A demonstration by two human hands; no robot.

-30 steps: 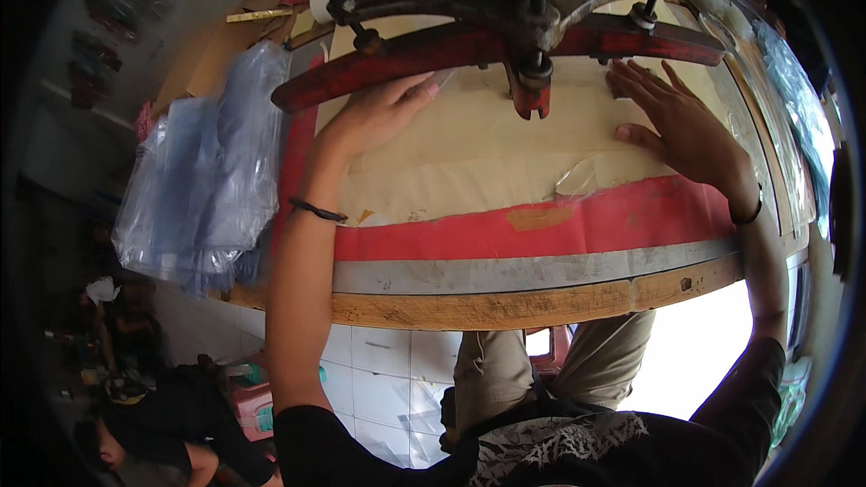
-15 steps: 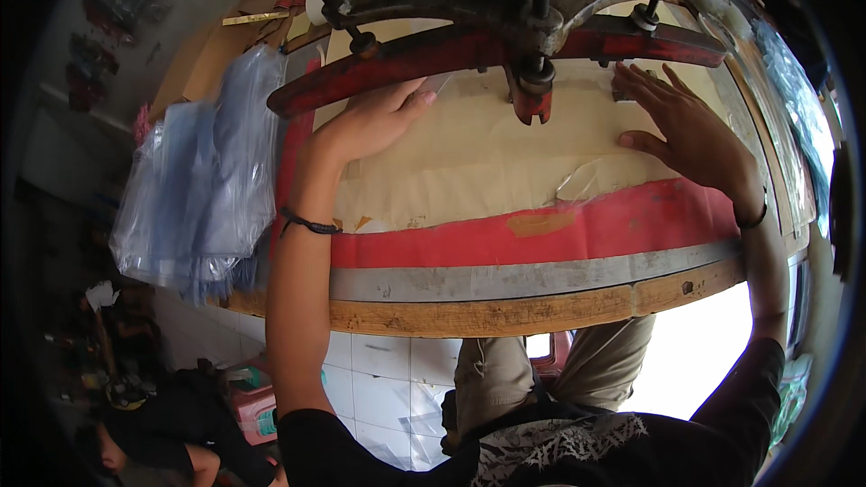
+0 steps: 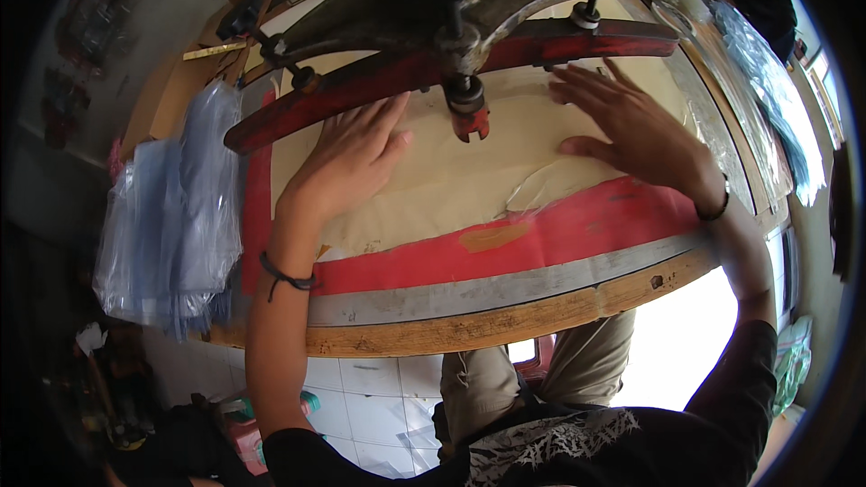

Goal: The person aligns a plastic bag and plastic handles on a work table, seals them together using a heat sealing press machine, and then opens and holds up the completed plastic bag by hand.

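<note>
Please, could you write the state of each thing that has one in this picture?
Left hand: open, palm down
Right hand: open, palm down, fingers spread
Tan sheet: spread out, loose flap near its front edge
Red bar: raised above the tan sheet
Red sheet: partly covered, scuffed
Clear plastic sheets: piled together, wrinkled
Wooden table edge: scratched, marked

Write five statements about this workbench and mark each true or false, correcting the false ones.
1. The right hand is open, fingers spread over the tan sheet. True.
2. The left hand is clenched in a fist. False: it is open.
3. A dark band circles the left forearm near the wrist. True.
4. The wooden table edge is blue. False: it is brown.
5. A red strip shows along the tan sheet's near edge. True.
</note>
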